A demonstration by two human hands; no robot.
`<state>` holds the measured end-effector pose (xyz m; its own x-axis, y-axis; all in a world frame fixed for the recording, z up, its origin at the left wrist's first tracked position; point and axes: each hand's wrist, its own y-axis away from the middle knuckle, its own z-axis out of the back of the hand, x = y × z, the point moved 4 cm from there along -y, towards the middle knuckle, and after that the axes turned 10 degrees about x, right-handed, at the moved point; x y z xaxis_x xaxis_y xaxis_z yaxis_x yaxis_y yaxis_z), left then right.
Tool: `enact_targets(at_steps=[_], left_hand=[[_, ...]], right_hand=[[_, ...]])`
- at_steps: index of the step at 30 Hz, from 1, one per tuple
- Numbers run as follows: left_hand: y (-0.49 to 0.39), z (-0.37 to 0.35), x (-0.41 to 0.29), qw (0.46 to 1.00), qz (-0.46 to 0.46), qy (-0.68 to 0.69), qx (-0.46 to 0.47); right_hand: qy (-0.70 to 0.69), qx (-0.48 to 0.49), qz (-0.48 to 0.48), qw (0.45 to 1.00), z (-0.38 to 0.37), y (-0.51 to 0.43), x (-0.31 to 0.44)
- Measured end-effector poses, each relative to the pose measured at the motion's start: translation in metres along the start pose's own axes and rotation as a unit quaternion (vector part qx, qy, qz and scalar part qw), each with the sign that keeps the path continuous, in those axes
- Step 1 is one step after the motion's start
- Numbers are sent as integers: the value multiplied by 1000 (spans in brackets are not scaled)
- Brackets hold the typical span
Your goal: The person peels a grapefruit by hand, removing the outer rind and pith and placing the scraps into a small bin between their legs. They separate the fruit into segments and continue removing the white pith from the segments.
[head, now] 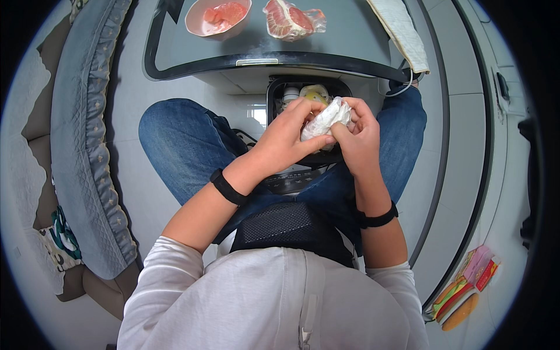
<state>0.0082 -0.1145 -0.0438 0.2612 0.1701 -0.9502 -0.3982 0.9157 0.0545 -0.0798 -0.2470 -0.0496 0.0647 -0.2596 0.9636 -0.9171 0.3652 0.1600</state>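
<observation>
A crumpled white wad [328, 118], like tissue or thin wrap, is held between my hands over a black waste bin [272, 94]. My left hand [286, 135] grips its left side, with the thumb below and fingers above. My right hand [361, 140] pinches the right side between thumb and curled fingers. Behind them in the bin are a white-capped bottle [291, 92] and something yellow in clear plastic [316, 94]; my hands hide the rest. On the table sit a pale pink bowl [192, 22] of peeled pink pomelo flesh [225, 15] and a pomelo piece [288, 22] in clear film.
The grey table [236, 46] has a raised dark rim just beyond the bin. A white cloth [404, 39] hangs over its right corner. A sofa with a blue quilted cover [83, 131] stands left. Burger-shaped packaging [459, 293] lies at lower right.
</observation>
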Motion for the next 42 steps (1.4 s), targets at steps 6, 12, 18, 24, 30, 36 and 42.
enact_targets(at_steps=[6, 12, 18, 24, 30, 36, 42], left_hand=[[2, -3, 1, 1000, -10, 21, 11], [3, -10, 5, 998, -2, 51, 22], [4, -15, 9, 998, 14, 52, 24], [7, -19, 8, 998, 2, 30, 51], [5, -19, 17, 978, 62, 197, 24], [3, -20, 22, 849, 169, 488, -106], [1, -11, 22, 905, 163, 382, -98]], right_hand=[[28, -11, -1, 1000, 1, 2, 2], [47, -26, -1, 999, 5, 2, -1], [51, -48, 4, 998, 9, 1, -11], [55, -48, -1, 997, 26, -5, -22], [-39, -20, -124, 991, 26, 2, -19], [120, 112, -129, 978, -7, 9, -19], [214, 86, 1, 973, -11, 9, -9]])
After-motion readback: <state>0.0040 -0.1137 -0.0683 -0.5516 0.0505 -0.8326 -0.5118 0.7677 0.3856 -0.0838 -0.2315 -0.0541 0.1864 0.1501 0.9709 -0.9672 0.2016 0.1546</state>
